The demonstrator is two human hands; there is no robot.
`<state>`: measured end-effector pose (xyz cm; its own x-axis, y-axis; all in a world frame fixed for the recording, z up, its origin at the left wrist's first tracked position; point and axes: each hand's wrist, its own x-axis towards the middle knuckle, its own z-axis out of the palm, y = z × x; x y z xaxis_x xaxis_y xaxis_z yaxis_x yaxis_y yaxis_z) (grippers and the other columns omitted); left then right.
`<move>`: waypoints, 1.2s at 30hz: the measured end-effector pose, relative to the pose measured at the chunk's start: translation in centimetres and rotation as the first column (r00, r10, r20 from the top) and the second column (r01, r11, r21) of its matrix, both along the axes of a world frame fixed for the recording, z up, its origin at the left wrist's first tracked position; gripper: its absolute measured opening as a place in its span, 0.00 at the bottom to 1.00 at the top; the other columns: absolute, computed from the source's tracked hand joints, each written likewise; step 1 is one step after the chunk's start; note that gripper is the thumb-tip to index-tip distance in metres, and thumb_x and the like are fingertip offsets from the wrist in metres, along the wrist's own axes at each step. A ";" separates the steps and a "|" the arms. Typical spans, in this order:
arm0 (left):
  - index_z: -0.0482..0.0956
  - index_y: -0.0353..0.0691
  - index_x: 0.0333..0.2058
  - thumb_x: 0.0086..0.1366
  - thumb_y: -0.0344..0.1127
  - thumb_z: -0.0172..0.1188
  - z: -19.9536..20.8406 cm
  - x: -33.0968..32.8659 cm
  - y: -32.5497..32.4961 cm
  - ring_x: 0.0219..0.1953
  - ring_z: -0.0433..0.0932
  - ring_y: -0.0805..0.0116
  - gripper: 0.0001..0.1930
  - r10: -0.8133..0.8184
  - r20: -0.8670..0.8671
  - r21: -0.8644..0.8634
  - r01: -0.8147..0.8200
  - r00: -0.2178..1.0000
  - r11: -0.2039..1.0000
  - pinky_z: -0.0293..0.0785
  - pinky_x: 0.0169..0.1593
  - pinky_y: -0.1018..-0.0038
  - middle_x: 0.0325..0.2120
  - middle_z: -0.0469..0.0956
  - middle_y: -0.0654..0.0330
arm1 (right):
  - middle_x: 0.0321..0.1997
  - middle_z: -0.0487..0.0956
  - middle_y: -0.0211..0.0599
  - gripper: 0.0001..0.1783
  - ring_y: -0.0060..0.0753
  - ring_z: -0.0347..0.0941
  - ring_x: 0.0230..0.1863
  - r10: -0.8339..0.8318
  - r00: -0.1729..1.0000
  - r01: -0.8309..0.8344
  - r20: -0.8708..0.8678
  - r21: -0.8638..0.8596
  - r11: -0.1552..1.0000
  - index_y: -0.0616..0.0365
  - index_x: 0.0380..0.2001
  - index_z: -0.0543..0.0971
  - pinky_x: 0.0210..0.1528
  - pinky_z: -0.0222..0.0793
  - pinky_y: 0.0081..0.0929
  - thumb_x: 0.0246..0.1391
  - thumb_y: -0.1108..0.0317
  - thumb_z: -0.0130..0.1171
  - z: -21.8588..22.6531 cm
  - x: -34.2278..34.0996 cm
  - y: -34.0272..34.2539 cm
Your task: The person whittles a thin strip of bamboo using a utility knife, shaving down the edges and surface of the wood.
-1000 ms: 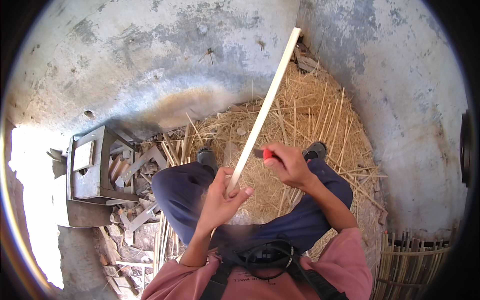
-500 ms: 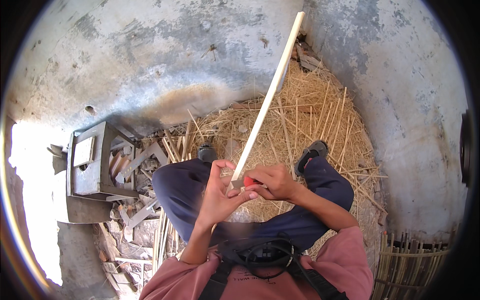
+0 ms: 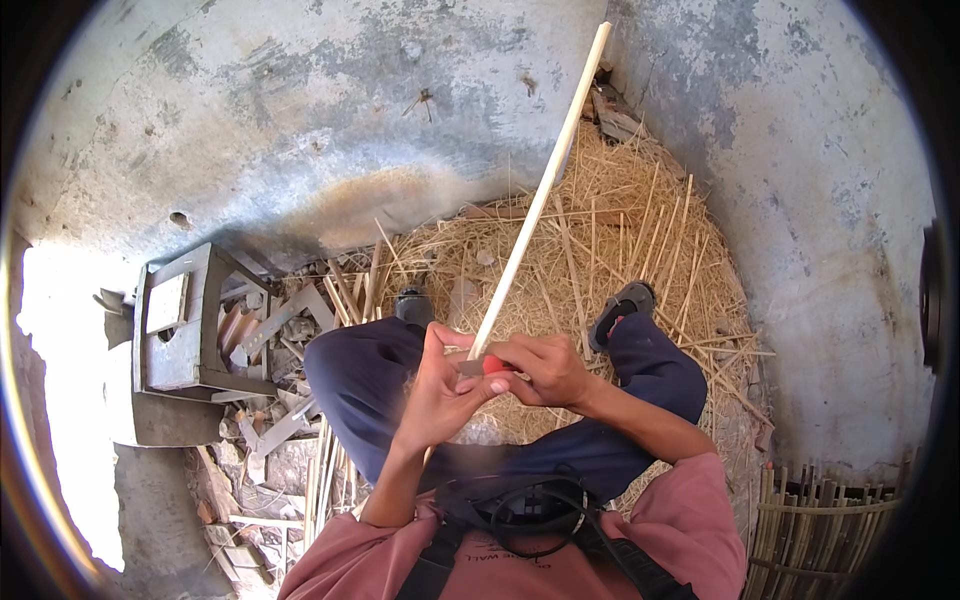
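A long pale stick (image 3: pixel 540 205), like split bamboo or wood, slants up and away from my hands, its far end in front of the wall. My left hand (image 3: pixel 432 400) is closed around its near end, the thumb reaching toward my right hand. In my right hand (image 3: pixel 550 370) I grip a knife (image 3: pixel 495 366) with a red handle. Its short grey blade lies across the near end of the stick, between the two hands. Fingers partly hide the blade and the stick's lower end.
Straw shavings (image 3: pixel 600 250) and loose thin sticks cover the floor between and beyond my feet. A worn wooden cabinet (image 3: pixel 185 320) lies at the left among wood scraps (image 3: pixel 285 430). A rack of upright slats (image 3: pixel 820 530) stands at lower right. Blotchy plaster walls (image 3: pixel 350 110) enclose the place.
The stick has rolled slightly, and the blade now looks flatter and narrower across its near end. My right hand has shifted a little; my left hand stays almost in place.
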<state>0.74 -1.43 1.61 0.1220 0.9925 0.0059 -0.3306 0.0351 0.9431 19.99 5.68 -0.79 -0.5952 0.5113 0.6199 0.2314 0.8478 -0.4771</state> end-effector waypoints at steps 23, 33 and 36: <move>0.54 0.41 0.48 0.70 0.24 0.69 -0.6 0.9 0.3 0.37 0.80 0.83 0.26 0.114 -0.101 0.007 -0.114 0.988 0.993 0.72 0.35 0.87 0.40 0.86 0.49 | 0.36 0.86 0.36 0.17 0.39 0.85 0.29 -0.103 0.995 0.104 0.009 -0.062 0.993 0.57 0.47 0.83 0.28 0.78 0.33 0.59 0.60 0.71 0.9 0.1 -0.2; 0.63 0.35 0.58 0.73 0.32 0.68 0.9 1.4 0.7 0.26 0.66 0.90 0.23 0.138 -0.403 0.057 -0.126 0.905 0.990 0.59 0.28 0.87 0.30 0.83 0.64 | 0.32 0.85 0.36 0.15 0.39 0.83 0.25 -0.100 0.995 0.100 -0.007 -0.011 0.995 0.59 0.46 0.84 0.26 0.77 0.32 0.63 0.60 0.68 1.6 0.5 1.1; 0.69 0.34 0.58 0.74 0.34 0.67 0.6 1.6 0.9 0.27 0.75 0.85 0.22 0.239 -0.473 0.196 -0.163 0.848 0.967 0.69 0.28 0.80 0.26 0.83 0.61 | 0.33 0.85 0.37 0.15 0.39 0.82 0.25 -0.110 0.994 0.110 -0.004 -0.005 0.994 0.59 0.47 0.84 0.26 0.77 0.32 0.61 0.62 0.69 2.2 0.3 1.0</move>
